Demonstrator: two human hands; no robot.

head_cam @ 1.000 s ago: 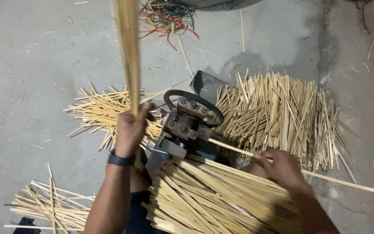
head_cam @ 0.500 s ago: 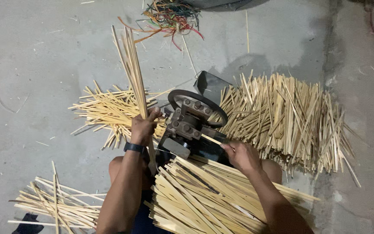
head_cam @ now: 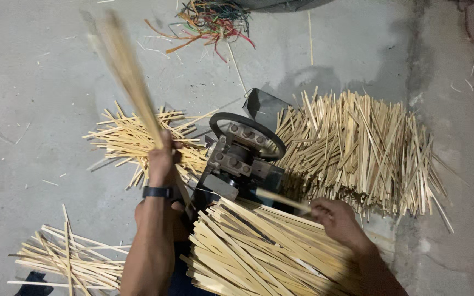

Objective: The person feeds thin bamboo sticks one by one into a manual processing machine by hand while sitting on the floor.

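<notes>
Beside metal machine (head_cam: 242, 159), left hand (head_cam: 162, 161) grips blurred, prob. bamboo, stick bundle (head_cam: 127, 71); right hand (head_cam: 337, 219) pinches single stick (head_cam: 281, 200).

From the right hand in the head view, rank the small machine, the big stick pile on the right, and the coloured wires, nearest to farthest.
From the right hand:
1. Small machine, just to its upper left.
2. Big stick pile, above it toward the right.
3. Coloured wires, far off at the top edge.
</notes>
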